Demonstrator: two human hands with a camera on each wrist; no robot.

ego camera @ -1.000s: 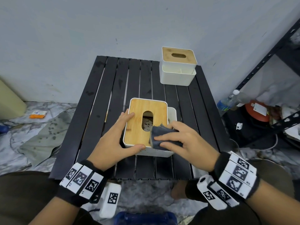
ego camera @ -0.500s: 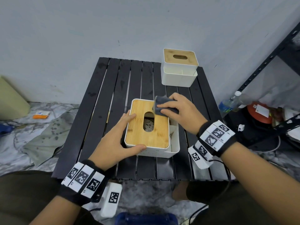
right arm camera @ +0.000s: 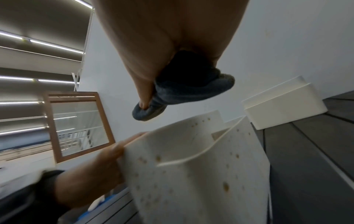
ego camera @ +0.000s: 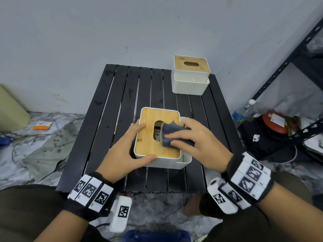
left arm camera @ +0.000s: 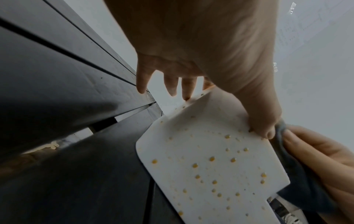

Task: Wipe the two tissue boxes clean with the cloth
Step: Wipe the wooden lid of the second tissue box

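Head view: near tissue box (ego camera: 158, 137), white with a wooden lid, sits mid-table on the black slatted table (ego camera: 111, 109). Left hand (ego camera: 125, 152) clasps its left side, fingers along the lid edge, thumb curled onto the front near corner. Right hand (ego camera: 197, 142) presses a folded dark grey cloth (ego camera: 172, 135) onto the lid's right half, beside the oval slot, fingers laid over the cloth and gripping it. Second tissue box (ego camera: 191, 75), same make, stands at the far right corner of the table, well apart, untouched. Water bottle (ego camera: 244, 110) on the floor to the right, next to a black metal rack (ego camera: 286, 67). Left wrist view: the near box's white front wall carries many small yellowish spots (left arm camera: 212, 159); thumb rests on its upper edge, fingers spread past the far corner; cloth and right fingers at the right edge. Right wrist view: cloth bunched under the palm, thumb tucked into it; spotted box wall below; left hand on the box's side; second box behind on the table.
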